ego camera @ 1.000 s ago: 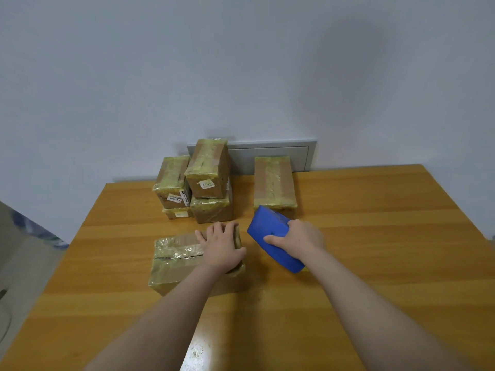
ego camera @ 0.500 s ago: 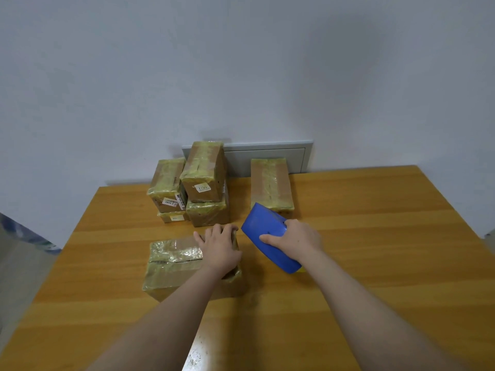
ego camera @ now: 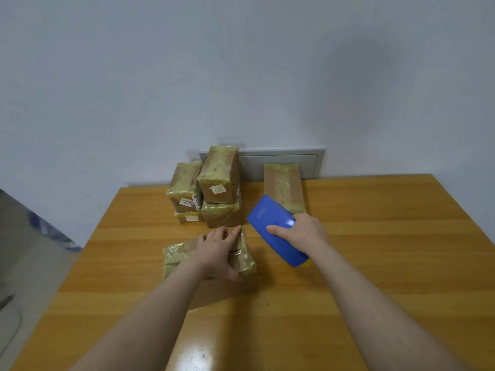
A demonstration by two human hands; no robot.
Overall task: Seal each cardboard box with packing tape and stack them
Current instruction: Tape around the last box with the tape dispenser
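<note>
Working box [ego camera: 176, 254] sits left of centre on the tabletop [ego camera: 375, 263], top wrapped in glossy tape. The left grip [ego camera: 218, 250] lies flat on its right half, fingers fairly straight toward the far edge, clasping nothing. Right grip [ego camera: 302, 232] is curled round the blue tape dispenser [ego camera: 270, 223], held tilted just right of the box and clear of it; close behind stand two side-by-side two-high stacks of taped boxes [ego camera: 218, 180] and a lone taped box [ego camera: 284, 186], its near end hidden by the dispenser. Wood-grain tabletop meets a plain pale wall [ego camera: 241, 76] with a grey panel [ego camera: 281, 164] behind the stacks.
</note>
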